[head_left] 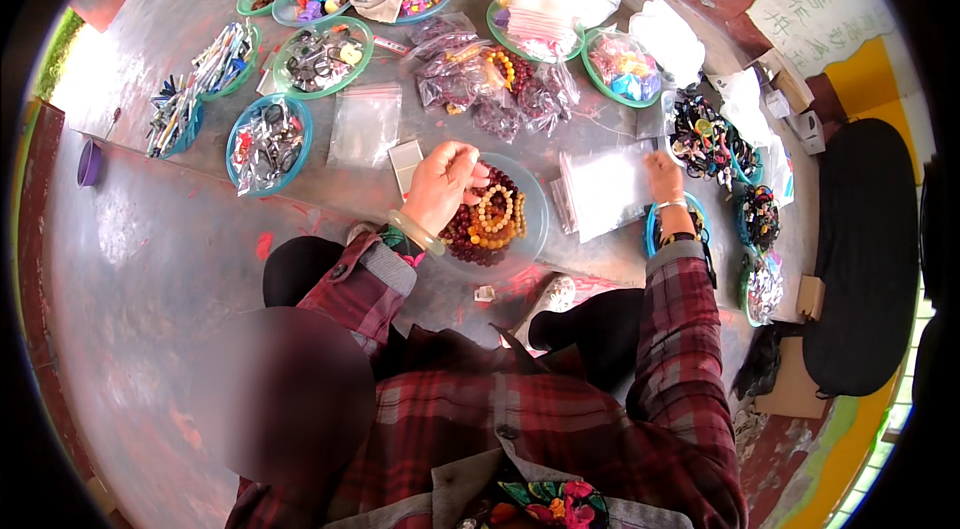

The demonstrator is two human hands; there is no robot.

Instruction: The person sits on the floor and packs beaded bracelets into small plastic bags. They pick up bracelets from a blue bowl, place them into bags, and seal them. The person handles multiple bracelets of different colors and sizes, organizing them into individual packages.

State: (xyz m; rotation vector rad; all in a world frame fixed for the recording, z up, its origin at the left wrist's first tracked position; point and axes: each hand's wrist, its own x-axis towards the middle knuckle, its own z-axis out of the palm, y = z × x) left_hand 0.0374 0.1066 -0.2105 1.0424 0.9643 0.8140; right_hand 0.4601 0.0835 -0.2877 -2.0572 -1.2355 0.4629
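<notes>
Below, left hand (pixel 440 184) grip closed on bead bracelets (pixel 497 214) over clear bowl (pixel 532 229), right hand (pixel 662 176) open on plastic bags (pixel 608 191)

2 hands: left hand (pixel 443 186), right hand (pixel 662 176). 1 clear dish of bead bracelets (pixel 533 219). 1 stack of clear zip bags (pixel 600 191). Approx. 10 green/blue plates w/ trinkets, e.g. blue plate (pixel 236 139). 1 purple cup (pixel 89 165).

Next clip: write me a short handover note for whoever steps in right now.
Left hand: over the clear bowl, pinching something small I can't make out.
Right hand: flat on the stack of clear bags.
The bowl holds dark red and tan bead bracelets.
Done: bagged beads already lie beyond the bowl.
Left: bracelets in the bowl are not yet bagged.
</notes>
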